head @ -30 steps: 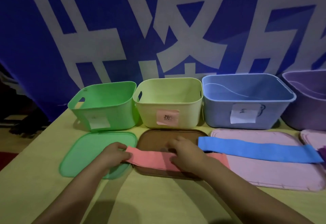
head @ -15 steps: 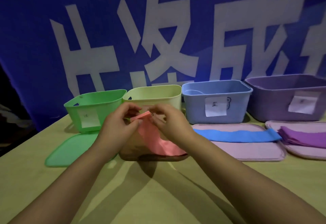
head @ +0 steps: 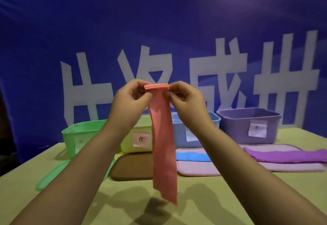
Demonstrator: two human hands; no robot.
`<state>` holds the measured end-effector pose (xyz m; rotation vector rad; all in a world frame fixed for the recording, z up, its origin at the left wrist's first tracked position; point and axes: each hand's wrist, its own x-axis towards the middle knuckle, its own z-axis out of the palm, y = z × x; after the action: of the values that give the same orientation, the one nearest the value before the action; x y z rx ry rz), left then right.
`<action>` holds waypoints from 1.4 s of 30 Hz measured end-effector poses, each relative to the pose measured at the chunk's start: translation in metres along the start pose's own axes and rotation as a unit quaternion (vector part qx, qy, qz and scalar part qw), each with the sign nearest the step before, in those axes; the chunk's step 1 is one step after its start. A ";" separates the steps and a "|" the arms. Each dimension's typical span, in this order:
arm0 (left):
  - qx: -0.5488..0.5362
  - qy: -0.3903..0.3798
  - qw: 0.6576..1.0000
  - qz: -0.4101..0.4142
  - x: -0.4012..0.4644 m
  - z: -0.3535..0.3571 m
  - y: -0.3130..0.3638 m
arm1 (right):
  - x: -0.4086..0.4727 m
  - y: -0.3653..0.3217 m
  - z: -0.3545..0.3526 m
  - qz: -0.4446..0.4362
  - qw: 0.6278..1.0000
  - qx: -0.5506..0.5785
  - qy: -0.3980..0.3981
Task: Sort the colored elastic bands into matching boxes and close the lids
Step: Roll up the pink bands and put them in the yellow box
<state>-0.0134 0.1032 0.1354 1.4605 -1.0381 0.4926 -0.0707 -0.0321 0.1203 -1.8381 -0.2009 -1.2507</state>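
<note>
- High above the table (head: 194,207), a pink elastic band (head: 162,146) hangs straight down, its top edge bunched into folds and its bottom end clear of the tabletop.
- Left hand (head: 130,99) pinches the folded top edge at its left corner, thumb and fingers curled onto the band.
- Right hand (head: 185,97) pinches the same edge at its right corner in the same way, so both hands are clamped on the band, level with each other.
- Behind the band stands a row of four open boxes: green box (head: 79,134), yellow-green box (head: 136,139) with a pink label, blue box (head: 182,131) and purple box (head: 247,125), the last two with white labels.
- The hanging band and the forearms cover parts of the yellow-green and blue boxes.
- In front of the boxes lie the lids: green lid (head: 49,177), brown lid (head: 134,168), a pale pink lid (head: 194,169) and another pale lid (head: 292,167) at the right.
- A blue elastic band (head: 192,156) lies on the pink lid, partly hidden by the right forearm; a purple elastic band (head: 286,156) lies on the right-hand lid.
- A blue banner (head: 159,30) with large white characters hangs behind.
</note>
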 end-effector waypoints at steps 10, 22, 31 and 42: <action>-0.153 -0.032 0.985 -0.078 -0.049 0.001 0.041 | -0.059 -0.049 -0.032 0.029 0.992 0.114 -0.037; -0.168 -0.040 0.976 -0.134 -0.139 0.006 0.018 | -0.138 -0.028 -0.025 -0.015 0.999 0.022 -0.018; -0.135 -0.003 0.980 -0.147 -0.152 -0.003 -0.003 | -0.147 -0.005 -0.005 -0.019 0.997 0.040 -0.064; -0.237 -0.096 0.946 -0.200 -0.158 -0.012 -0.028 | -0.153 0.007 -0.002 0.015 0.996 0.059 -0.066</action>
<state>-0.0675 0.1601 -0.0049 1.2488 -0.8977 -0.1884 -0.1415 0.0114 -0.0090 -1.8160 -0.3119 -1.0753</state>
